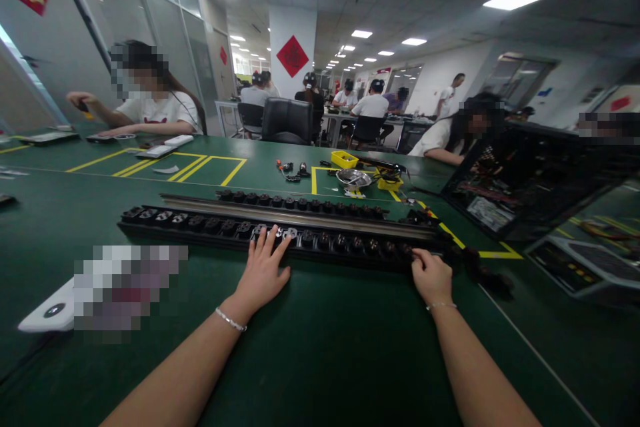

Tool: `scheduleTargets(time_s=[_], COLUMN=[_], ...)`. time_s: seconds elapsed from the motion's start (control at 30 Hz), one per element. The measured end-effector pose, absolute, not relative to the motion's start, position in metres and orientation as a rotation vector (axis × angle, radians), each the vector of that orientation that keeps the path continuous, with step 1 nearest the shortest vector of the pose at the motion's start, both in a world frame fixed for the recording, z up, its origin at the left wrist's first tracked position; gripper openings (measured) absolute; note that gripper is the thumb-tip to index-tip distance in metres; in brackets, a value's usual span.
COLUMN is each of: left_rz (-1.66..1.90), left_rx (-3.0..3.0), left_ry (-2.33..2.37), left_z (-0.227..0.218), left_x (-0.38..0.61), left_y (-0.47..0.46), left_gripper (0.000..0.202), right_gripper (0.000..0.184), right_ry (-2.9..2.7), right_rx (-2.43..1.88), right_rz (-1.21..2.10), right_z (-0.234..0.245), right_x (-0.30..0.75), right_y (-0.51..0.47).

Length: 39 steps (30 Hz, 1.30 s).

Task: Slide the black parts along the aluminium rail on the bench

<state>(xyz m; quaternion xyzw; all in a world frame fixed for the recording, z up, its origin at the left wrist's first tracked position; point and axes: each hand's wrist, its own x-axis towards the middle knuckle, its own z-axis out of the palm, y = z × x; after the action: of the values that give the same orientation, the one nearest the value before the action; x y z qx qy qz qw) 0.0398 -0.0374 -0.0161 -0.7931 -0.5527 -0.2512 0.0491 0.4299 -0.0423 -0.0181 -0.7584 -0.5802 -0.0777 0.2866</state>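
Observation:
A long black power strip (200, 223) with a row of round sockets lies across the green table in front of me. My left hand (263, 273) rests on its middle, fingers spread over the sockets. At its right end, my right hand (433, 275) is closed with the fingertips pressed against the strip's front edge; whatever they may pinch is hidden. Just behind lies a second socket strip (300, 204), with a greyish metal face (280, 215) between the two rows. A dark, blurred bundle (487, 273) lies past the right end, perhaps a cable.
Behind the strips are a metal bowl (354, 178), a yellow tray (344, 159) and small dark parts (295, 171). An open black computer case (540, 180) and a boxy device (590, 267) stand right. A white device (47, 312), partly blurred, lies left. Co-workers sit across the table.

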Motion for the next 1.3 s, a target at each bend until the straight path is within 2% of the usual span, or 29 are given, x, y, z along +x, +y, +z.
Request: scheduleTargets(time_s=[0.33, 0.67, 0.97, 1.2, 1.3], left_rz=[-0.729, -0.754, -0.772, -0.820, -0.749], left_rx=[-2.375, -2.374, -2.357, -2.447, -2.555], left_ry=[-1.652, -1.633, -1.634, -1.404, -1.329], left_z=[-0.017, -0.019, -0.015, -0.002, -0.003], left_x=[0.039, 0.036, 0.038, 0.057, 0.067], left_y=[-0.036, -0.034, -0.036, -0.049, -0.053], left_gripper=[0.060, 0.060, 0.057, 0.047, 0.050], right_gripper=[0.045, 0.040, 0.043, 0.044, 0.042], right_ry=[-1.431, -1.362, -1.350, -1.354, -1.346], right_rx=[-2.092, -2.050, -2.168, -2.148, -2.156], right_rz=[-0.183, -0.247, -0.279, -0.255, -0.245], right_z=[-0.010, -0.014, -0.010, -0.006, -0.006], right_x=[0.412, 0.411, 0.405, 0.405, 0.405], right_y=[-0.043, -0.038, -0.043, -0.044, -0.043])
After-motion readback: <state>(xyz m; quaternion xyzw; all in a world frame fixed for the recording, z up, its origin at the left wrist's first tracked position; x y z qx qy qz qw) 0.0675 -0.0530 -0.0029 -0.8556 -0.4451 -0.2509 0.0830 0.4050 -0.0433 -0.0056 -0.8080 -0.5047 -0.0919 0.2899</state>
